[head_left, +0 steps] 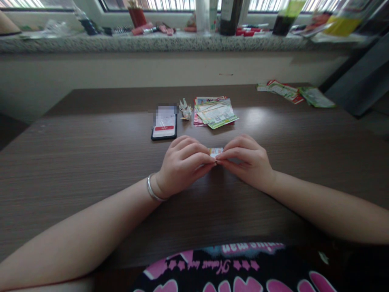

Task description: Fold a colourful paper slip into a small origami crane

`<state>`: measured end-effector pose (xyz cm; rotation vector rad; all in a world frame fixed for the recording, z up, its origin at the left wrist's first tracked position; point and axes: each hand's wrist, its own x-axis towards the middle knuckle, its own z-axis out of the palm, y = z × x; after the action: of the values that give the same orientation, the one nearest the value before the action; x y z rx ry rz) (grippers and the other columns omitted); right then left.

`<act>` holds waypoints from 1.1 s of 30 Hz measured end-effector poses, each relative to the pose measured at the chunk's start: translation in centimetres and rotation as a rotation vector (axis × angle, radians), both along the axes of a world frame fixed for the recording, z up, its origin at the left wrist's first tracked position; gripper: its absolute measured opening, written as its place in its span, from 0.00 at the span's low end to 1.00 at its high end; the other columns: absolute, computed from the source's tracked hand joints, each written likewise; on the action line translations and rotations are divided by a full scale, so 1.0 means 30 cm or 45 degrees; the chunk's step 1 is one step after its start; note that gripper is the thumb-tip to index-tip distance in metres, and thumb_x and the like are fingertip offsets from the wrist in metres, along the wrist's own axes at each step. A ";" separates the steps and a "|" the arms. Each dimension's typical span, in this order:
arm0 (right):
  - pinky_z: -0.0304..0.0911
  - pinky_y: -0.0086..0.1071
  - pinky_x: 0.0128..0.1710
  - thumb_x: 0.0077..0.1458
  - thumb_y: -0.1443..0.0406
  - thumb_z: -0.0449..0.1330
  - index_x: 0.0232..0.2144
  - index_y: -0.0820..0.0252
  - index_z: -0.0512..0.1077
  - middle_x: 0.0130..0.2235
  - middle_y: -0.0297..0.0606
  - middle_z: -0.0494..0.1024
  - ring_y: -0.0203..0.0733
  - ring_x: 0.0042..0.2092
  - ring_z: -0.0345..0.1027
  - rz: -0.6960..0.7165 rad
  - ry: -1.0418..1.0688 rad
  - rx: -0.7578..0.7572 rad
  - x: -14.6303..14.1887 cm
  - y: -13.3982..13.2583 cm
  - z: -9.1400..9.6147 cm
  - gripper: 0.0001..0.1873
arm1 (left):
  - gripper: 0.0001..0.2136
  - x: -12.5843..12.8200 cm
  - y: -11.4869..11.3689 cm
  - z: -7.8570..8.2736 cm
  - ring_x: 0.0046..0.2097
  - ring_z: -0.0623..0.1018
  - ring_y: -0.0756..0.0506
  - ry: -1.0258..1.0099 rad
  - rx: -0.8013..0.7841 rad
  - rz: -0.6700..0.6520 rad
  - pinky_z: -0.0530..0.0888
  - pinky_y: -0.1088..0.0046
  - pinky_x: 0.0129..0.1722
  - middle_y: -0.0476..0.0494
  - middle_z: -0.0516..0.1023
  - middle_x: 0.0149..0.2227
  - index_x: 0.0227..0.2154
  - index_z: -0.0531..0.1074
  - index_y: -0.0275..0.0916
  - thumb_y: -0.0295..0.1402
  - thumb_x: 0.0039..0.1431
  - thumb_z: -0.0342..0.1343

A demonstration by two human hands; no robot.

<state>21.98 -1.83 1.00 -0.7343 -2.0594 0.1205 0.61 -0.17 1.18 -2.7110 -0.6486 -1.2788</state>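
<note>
A small piece of printed paper (216, 151) is pinched between my two hands above the table's middle. My left hand (187, 163), with a silver bangle at the wrist, grips its left side with fingertips and thumb. On the other side my right hand (247, 159) holds it in the same kind of pinch. The fingertips of both hands meet at the near edge, and the fingers cover much of the paper. Just beyond the hands lie a stack of printed leaflets (217, 112), a small folded paper shape (185, 110) and a phone (164, 123) with its screen lit.
The brown wooden table (91, 158) reaches to the wall under the window. More leaflets (287, 92) lie at its far right corner. Bottles (228, 18), pens (249, 31) and other small items stand along the granite sill (170, 43).
</note>
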 end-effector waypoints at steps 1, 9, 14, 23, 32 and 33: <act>0.66 0.34 0.37 0.54 0.65 0.64 0.33 0.53 0.77 0.32 0.35 0.76 0.38 0.36 0.68 0.007 -0.001 0.006 0.000 0.000 0.000 0.03 | 0.04 -0.001 0.001 0.002 0.34 0.74 0.50 0.017 0.027 0.000 0.71 0.69 0.42 0.52 0.78 0.32 0.32 0.71 0.44 0.33 0.56 0.61; 0.65 0.34 0.38 0.52 0.66 0.64 0.33 0.55 0.75 0.32 0.35 0.75 0.38 0.36 0.68 -0.007 -0.036 -0.008 -0.004 0.001 -0.002 0.03 | 0.04 -0.001 -0.004 0.000 0.33 0.75 0.51 0.023 0.025 0.038 0.69 0.64 0.50 0.53 0.78 0.30 0.30 0.70 0.42 0.30 0.55 0.61; 0.65 0.35 0.39 0.51 0.68 0.64 0.32 0.57 0.73 0.32 0.36 0.76 0.39 0.37 0.69 -0.007 -0.001 -0.041 -0.004 0.006 -0.007 0.04 | 0.04 0.003 -0.012 0.002 0.33 0.75 0.51 -0.018 -0.041 0.080 0.67 0.62 0.53 0.54 0.77 0.29 0.28 0.69 0.42 0.29 0.55 0.59; 0.65 0.34 0.37 0.51 0.69 0.64 0.31 0.58 0.72 0.31 0.36 0.76 0.38 0.36 0.68 0.054 0.025 -0.030 -0.003 0.000 0.002 0.04 | 0.05 0.005 -0.010 -0.005 0.34 0.75 0.51 0.045 -0.008 0.081 0.66 0.64 0.53 0.57 0.80 0.32 0.33 0.72 0.46 0.30 0.55 0.61; 0.64 0.34 0.38 0.51 0.69 0.64 0.30 0.57 0.70 0.31 0.34 0.75 0.38 0.35 0.68 0.068 0.006 -0.033 -0.011 -0.004 0.011 0.05 | 0.02 0.007 -0.013 0.001 0.34 0.75 0.51 0.048 -0.004 0.071 0.66 0.65 0.52 0.56 0.80 0.31 0.32 0.73 0.45 0.32 0.56 0.61; 0.64 0.35 0.38 0.51 0.69 0.64 0.30 0.57 0.70 0.31 0.35 0.75 0.38 0.36 0.68 0.064 0.003 -0.042 -0.011 -0.004 0.010 0.05 | 0.02 0.007 -0.013 0.002 0.34 0.75 0.51 0.047 -0.005 0.068 0.66 0.65 0.52 0.56 0.80 0.31 0.32 0.73 0.45 0.32 0.56 0.61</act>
<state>21.65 -1.94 1.31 -0.7022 -2.0787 0.1843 0.82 -0.55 1.23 -2.6943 -0.7154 -1.2142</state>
